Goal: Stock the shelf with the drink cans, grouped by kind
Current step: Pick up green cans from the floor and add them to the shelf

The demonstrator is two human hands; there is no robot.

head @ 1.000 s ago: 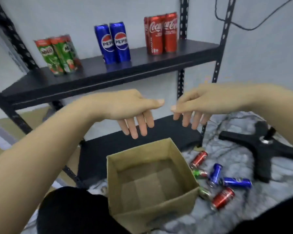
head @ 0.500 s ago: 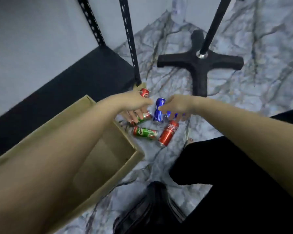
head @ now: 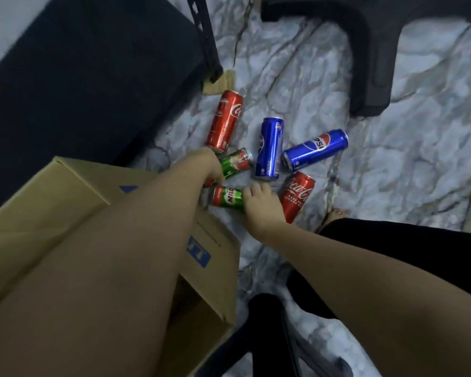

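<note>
Cans, six, lying on their sides on the marble-patterned floor (head: 392, 172), clustered between the cardboard box (head: 65, 208) and the black stand base (head: 370, 63).

Green Milo can, upper (head: 235, 162): lies just beyond the left hand (head: 204, 165), whose fingers curl down onto its near end; how firm the hold is cannot be told.

Green Milo can, lower (head: 226, 196): lies crosswise between the two hands; the right hand (head: 261, 208) grips its right end, fingers wrapped over the top.

Red Coca-Cola can, far (head: 224, 121): its near end is just beside the left hand, its far end pointing toward the dark bottom shelf (head: 93, 77).

Red Coca-Cola can, near (head: 297, 195): touching the right side of the right hand.

Blue Pepsi can, upright-lying (head: 269, 149): just beyond the right hand's fingertips, apart from both hands.

Blue Pepsi can, angled (head: 314, 148): furthest right, clear of both hands.
</note>
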